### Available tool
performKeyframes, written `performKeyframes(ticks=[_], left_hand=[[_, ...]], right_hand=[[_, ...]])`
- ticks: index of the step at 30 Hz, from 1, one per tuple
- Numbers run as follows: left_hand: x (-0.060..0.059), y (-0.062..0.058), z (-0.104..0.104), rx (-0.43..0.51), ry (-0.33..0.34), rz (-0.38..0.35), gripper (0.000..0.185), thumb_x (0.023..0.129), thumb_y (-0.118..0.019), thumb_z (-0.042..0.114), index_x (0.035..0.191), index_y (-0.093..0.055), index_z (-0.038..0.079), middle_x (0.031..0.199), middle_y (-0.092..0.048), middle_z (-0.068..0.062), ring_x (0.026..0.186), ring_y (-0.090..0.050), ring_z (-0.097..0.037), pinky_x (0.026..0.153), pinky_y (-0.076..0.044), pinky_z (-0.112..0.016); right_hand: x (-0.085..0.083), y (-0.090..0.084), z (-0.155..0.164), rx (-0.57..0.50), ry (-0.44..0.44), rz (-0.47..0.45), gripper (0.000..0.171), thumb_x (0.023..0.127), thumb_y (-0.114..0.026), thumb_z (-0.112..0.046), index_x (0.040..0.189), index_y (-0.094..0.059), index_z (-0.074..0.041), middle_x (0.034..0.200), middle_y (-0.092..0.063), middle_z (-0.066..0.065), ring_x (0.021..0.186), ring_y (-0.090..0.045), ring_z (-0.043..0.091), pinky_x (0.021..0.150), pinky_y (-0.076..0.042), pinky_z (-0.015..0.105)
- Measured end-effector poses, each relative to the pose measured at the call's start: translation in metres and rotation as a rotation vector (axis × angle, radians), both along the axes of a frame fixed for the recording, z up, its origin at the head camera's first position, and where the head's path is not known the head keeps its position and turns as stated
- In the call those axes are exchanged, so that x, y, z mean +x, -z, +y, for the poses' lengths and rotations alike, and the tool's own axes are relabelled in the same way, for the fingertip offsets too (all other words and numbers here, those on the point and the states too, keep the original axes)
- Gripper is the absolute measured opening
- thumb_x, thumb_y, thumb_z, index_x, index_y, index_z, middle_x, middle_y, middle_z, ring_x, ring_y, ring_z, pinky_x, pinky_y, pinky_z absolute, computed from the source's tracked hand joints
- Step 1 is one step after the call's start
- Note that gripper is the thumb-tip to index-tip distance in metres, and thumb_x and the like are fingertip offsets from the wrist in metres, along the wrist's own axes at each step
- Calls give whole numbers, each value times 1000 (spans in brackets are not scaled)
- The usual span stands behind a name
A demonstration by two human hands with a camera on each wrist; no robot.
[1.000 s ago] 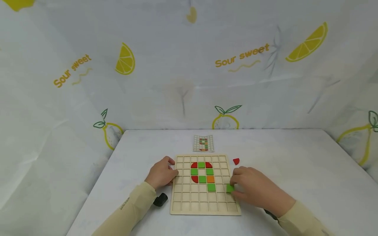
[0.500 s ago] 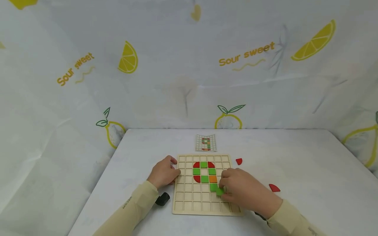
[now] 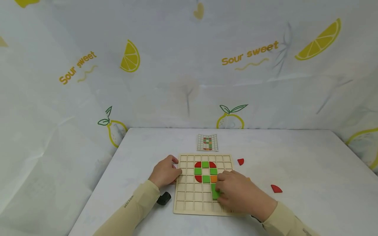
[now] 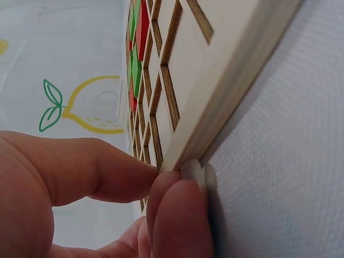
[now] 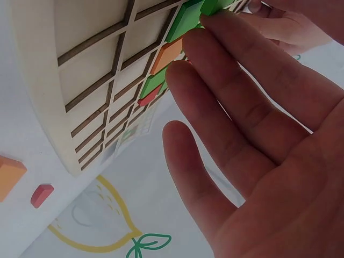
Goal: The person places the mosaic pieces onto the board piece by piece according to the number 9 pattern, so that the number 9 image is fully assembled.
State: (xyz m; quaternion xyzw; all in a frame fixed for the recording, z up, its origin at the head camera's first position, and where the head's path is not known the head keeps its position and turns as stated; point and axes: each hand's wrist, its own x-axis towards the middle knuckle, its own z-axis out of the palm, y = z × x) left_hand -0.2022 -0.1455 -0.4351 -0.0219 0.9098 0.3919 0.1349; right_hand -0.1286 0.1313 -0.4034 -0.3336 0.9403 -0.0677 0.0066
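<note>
A square wooden grid board (image 3: pixel 190 196) lies on the table, with red quarter-round, green square and orange square tiles set in its cells. My left hand (image 3: pixel 165 172) pinches the board's left edge; in the left wrist view the thumb and fingers meet at its rim. My right hand (image 3: pixel 240 188) is over the board's right side. It holds a green square tile (image 3: pixel 216 195) just below another green tile in the right-hand column of the pattern. In the right wrist view, part of the held tile shows at the fingertips, and the other fingers are fairly straight.
A small patterned card (image 3: pixel 199 146) lies behind the board. To the board's right are two loose red quarter-round tiles, a far one (image 3: pixel 240 161) and a nearer one (image 3: pixel 276 188). An orange piece (image 5: pixel 9 177) is partly hidden behind my right hand in the head view.
My right hand has moved left from the board's right edge, bringing the green tile to the column under the other green one. My left hand stays at the board's edge. The head view has shifted slightly.
</note>
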Motion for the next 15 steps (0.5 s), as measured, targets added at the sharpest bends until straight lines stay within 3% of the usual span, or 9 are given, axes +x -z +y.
performKeyframes(ticks=[15], left_hand=[[0,-1,0,-7,2,7,36,93,-72,16,126,-62,8,92,-67,-4,60,-67,-14,60,-53,-28]], right_hand=[[-1,4,-1,14,10,-9,9,85,-85,-23,84,-76,-22,86,-57,-15,83,-47,6,83,-51,35]])
